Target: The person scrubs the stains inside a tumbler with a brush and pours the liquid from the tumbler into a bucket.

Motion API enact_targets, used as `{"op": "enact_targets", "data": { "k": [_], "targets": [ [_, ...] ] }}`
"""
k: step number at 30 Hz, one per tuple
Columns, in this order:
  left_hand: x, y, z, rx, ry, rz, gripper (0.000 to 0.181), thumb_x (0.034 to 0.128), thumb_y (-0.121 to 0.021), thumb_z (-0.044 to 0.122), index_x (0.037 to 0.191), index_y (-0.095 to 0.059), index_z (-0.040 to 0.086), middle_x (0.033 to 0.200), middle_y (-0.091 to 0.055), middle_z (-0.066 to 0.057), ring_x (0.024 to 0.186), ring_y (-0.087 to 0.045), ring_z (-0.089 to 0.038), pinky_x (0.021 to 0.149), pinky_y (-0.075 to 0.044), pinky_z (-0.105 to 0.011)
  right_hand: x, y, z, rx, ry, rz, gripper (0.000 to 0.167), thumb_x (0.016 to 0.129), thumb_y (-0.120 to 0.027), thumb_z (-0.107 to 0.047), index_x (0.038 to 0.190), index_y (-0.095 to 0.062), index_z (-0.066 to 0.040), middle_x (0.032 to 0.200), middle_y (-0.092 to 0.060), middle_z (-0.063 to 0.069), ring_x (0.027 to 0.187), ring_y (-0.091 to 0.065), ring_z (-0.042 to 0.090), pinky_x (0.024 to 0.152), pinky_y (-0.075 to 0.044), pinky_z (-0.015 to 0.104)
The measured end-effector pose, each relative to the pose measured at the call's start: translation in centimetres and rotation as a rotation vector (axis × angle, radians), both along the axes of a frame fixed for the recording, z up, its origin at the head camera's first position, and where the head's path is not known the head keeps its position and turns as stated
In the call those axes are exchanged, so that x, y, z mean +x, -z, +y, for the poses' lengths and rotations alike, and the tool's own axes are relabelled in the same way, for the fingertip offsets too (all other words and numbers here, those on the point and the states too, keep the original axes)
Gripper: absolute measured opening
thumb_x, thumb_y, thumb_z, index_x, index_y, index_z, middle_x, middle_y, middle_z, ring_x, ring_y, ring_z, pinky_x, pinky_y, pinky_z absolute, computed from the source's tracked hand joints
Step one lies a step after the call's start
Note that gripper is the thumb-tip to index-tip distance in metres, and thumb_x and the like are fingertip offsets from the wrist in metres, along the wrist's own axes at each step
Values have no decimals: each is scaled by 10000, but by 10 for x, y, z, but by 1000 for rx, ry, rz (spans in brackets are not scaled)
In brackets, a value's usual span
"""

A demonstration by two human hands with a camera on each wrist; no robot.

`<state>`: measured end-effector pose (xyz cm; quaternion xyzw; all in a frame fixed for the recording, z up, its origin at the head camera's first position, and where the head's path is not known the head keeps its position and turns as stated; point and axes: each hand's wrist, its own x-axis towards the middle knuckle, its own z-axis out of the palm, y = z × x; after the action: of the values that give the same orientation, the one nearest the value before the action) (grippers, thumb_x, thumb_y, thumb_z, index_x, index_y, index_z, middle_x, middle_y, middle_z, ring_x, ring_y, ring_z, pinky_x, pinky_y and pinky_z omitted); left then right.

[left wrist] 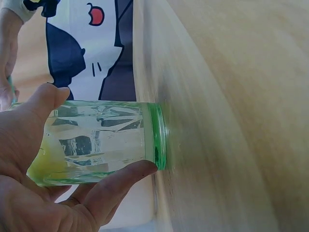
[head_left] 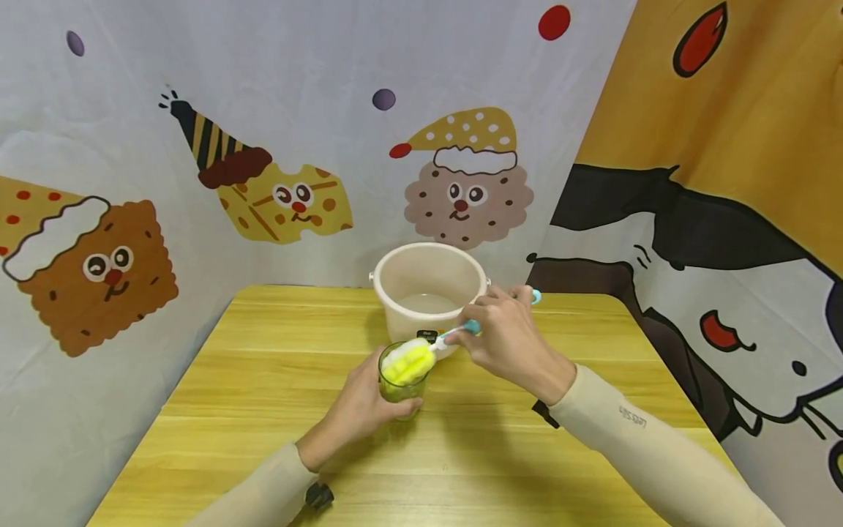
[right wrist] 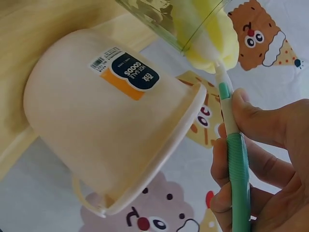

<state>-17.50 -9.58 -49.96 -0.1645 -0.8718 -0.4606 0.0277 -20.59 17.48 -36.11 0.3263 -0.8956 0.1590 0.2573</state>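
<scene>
Gripping | left hand point(head_left: 361, 399): faceted, translucent green cup point(left wrist: 106, 142) | right hand point(head_left: 510, 333): ribbed-handled sponge brush point(right wrist: 237, 152)

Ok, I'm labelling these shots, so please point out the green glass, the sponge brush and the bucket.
Green glass point(left wrist: 104, 140), left wrist view: its side wall.
Sponge brush point(right wrist: 238, 157), right wrist view: its ribbed green grip.
Bucket point(right wrist: 96, 128), right wrist view: its outer wall.

Staged tabletop nook, apparently; whether in a home or a studio cannot be told. A wood-grain table point(head_left: 217, 380) is closed in behind and at the sides by printed cloth point(head_left: 296, 58). Cartoon snacks point(head_left: 276, 219) and a black-and-white cartoon animal point(head_left: 718, 289) are printed there. Household ware is seen: cream bucket point(head_left: 403, 320), sponge brush point(head_left: 419, 364), green glass point(left wrist: 111, 140).
</scene>
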Motion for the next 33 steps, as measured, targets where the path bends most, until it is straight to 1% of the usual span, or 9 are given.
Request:
{"op": "enact_targets", "data": {
  "k": [3,5,8,12,15,19,27,33],
  "targets": [
    [0,0,0,-2,0,6,962,838,-1086,284,1636,-560,181,1464,-763,2,1336,-753,-209,1143,-649,-484,0,2,3,-12,16,-41,270,838,-1075,-350,890,-889,-162,909,-879,-7,967,-745,302,940,-379,599],
    [0,0,0,-3,-2,12,961,837,-1087,284,1635,-561,178,1465,-764,1,1339,-754,-209,1143,-652,-487,0,4,5,-21,27,-59,254,841,-1074,-346,887,-883,-184,916,-878,-26,936,-725,271,946,-379,595],
    [0,1,0,-6,-6,16,962,836,-1087,288,1635,-562,179,1473,-764,-3,1348,-754,-213,1144,-654,-492,0,6,8,-39,30,-83,234,845,-1071,-341,872,-873,-220,893,-870,-52,839,-652,224,933,-359,581],
    [0,0,0,-6,-11,11,961,832,-1089,282,1634,-568,183,1480,-765,-10,1353,-754,-221,1147,-650,-495,1,11,12,-56,40,-101,222,847,-1068,-342,856,-865,-252,853,-859,-78,785,-586,165,908,-325,551],
    [0,0,1,-4,-14,11,956,827,-1090,277,1628,-576,184,1472,-771,-12,1345,-757,-223,1149,-650,-497,3,13,14,-62,47,-102,218,845,-1067,-350,872,-878,-246,838,-852,-83,786,-591,148,908,-327,544],
    [0,0,1,-3,-22,14,953,821,-1092,280,1622,-585,182,1458,-779,-14,1336,-760,-225,1147,-652,-502,5,13,15,-62,48,-100,227,843,-1071,-348,906,-894,-220,828,-844,-75,791,-601,164,907,-331,539],
    [1,-1,1,5,-18,6,952,821,-1093,282,1621,-587,179,1447,-779,-16,1323,-758,-217,1129,-652,-479,9,16,17,-49,65,-65,254,833,-1063,-357,905,-868,-211,834,-826,-72,775,-567,165,891,-320,498],
    [1,0,1,10,-13,6,966,823,-1093,289,1635,-580,189,1465,-774,-16,1339,-755,-227,1141,-651,-496,11,19,19,-53,62,-38,249,831,-1054,-341,914,-868,-198,861,-836,-62,840,-641,192,892,-295,471]
  ]
}}
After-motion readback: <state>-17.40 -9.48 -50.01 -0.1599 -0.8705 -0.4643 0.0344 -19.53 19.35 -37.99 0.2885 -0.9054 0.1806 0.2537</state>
